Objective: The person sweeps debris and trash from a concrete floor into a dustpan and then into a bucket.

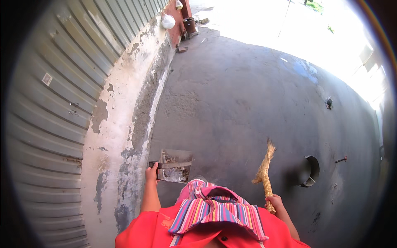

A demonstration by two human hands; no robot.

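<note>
Head-worn fisheye view, facing down, torso (142, 229) near, floor (231, 107) beyond

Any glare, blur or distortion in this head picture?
Head view: upper right blown out white; ribs of the corrugated metal wall bow toward the left rim; a dark, blurred smudge left of the dark ring-shaped object; straw broom in the right hand reasonably clear.

White bag (168, 21), ribbed metal wall (53, 111)
</note>
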